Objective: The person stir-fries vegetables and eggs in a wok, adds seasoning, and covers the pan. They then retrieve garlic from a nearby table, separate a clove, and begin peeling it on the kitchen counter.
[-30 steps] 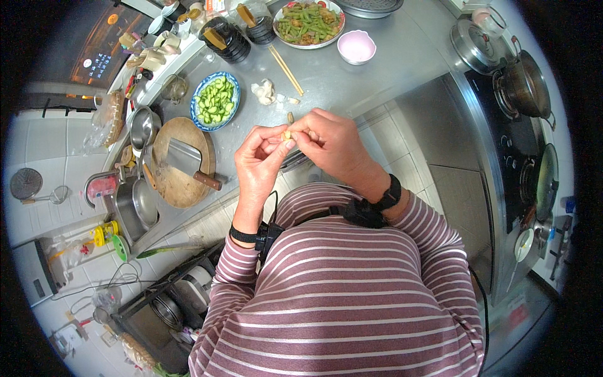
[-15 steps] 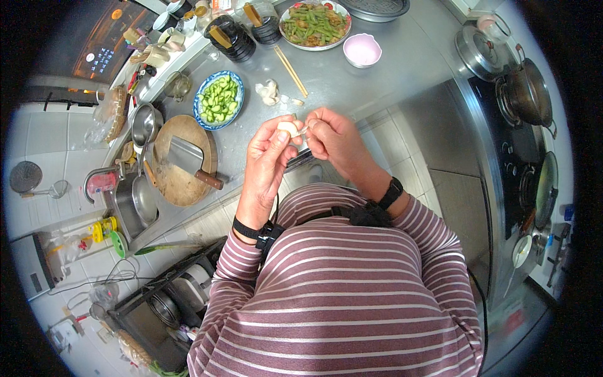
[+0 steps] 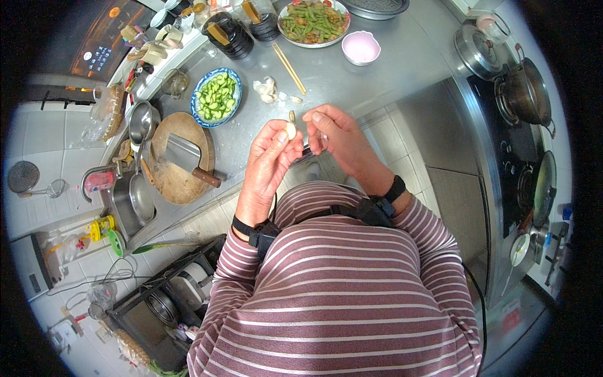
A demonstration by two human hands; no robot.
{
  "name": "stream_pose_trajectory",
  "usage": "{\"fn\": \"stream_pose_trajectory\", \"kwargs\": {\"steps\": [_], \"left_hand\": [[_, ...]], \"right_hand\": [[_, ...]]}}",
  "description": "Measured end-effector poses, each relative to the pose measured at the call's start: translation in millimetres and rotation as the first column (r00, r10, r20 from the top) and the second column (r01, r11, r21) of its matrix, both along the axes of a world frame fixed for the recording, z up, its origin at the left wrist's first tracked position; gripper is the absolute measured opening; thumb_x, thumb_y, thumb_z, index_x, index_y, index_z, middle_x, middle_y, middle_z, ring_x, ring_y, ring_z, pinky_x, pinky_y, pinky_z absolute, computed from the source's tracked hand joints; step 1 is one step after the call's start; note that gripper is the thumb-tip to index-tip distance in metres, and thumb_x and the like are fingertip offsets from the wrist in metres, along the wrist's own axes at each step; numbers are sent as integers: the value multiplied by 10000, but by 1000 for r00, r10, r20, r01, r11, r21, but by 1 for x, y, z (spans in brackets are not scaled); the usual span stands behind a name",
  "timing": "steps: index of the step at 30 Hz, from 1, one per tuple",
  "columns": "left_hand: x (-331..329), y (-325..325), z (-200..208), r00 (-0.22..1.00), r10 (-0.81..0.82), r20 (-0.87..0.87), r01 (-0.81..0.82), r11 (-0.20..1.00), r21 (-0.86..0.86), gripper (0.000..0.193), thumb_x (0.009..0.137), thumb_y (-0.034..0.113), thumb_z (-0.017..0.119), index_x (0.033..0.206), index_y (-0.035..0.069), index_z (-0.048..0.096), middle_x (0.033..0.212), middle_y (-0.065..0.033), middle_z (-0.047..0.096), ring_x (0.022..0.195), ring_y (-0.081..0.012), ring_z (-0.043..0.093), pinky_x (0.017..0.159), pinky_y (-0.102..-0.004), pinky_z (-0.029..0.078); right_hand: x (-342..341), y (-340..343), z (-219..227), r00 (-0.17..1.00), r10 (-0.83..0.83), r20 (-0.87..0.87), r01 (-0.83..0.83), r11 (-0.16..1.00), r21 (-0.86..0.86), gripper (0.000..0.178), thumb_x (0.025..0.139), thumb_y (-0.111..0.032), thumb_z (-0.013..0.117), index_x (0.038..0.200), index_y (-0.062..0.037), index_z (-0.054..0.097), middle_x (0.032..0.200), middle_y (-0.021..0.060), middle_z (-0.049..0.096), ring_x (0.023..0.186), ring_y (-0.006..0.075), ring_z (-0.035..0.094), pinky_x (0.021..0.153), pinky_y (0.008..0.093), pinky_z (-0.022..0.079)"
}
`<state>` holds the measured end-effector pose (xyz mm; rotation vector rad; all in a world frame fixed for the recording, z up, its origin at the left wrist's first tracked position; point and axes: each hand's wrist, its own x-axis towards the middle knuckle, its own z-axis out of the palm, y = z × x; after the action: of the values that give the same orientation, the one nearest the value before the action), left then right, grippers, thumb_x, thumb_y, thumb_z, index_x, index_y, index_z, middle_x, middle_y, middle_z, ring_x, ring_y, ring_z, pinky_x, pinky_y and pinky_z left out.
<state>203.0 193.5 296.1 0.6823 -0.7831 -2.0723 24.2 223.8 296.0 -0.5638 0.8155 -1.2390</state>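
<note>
A pale garlic clove [image 3: 291, 131] with a brownish stem end sits pinched upright between the thumb and fingers of my left hand [image 3: 271, 151]. Close on its right, a small gap apart, my right hand [image 3: 339, 135] is closed with its fingers bent toward the thumb. A pale scrap shows by those fingers, too small to make out. Beyond both hands, a garlic bulb [image 3: 266, 91] with loose papery bits lies on the steel counter [image 3: 326, 75]. A pair of wooden chopsticks [image 3: 289, 69] rests beside it.
On the left, a cleaver [image 3: 183, 152] lies on a round chopping board [image 3: 164, 179] near the sink [image 3: 124, 210]. A blue-rimmed plate [image 3: 237, 107] holds sliced cucumber. A plate of green beans [image 3: 314, 24] and a pink bowl [image 3: 361, 49] stand farther back. A stove [image 3: 509, 135] is right.
My right hand has drawn off the garlic clove, slightly to the right, and its fingers have loosened a little. The clove now stands more upright in my left hand.
</note>
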Motion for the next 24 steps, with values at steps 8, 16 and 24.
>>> {"fn": "stream_pose_trajectory", "kwargs": {"steps": [8, 16, 24], "left_hand": [[9, -3, 8, 972, -8, 235, 32, 995, -99, 108, 938, 101, 644, 1024, 41, 622, 910, -51, 678, 765, -107, 638, 704, -239, 540], [17, -8, 14, 917, -55, 395, 129, 978, -162, 96, 911, 97, 678, 964, 33, 631, 881, -56, 682, 724, -103, 638, 656, -233, 526], [8, -7, 16, 969, -126, 212, 131, 991, -8, 84, 931, 94, 650, 977, 29, 624, 885, -57, 685, 739, -96, 638, 665, -225, 533]], "right_hand": [[-3, 1, 14, 925, 46, -377, -113, 981, -158, 152, 944, -136, 610, 977, -5, 679, 724, 8, 635, 621, 62, 579, 558, 215, 468], [-10, 5, 22, 857, 122, -500, -212, 969, -127, 114, 939, -71, 597, 979, 13, 664, 715, -8, 620, 608, 36, 554, 539, 197, 426], [-1, 7, 13, 855, -9, -519, -102, 977, -186, 93, 940, -67, 589, 945, 7, 645, 685, -17, 591, 572, 30, 510, 511, 199, 390]]}}
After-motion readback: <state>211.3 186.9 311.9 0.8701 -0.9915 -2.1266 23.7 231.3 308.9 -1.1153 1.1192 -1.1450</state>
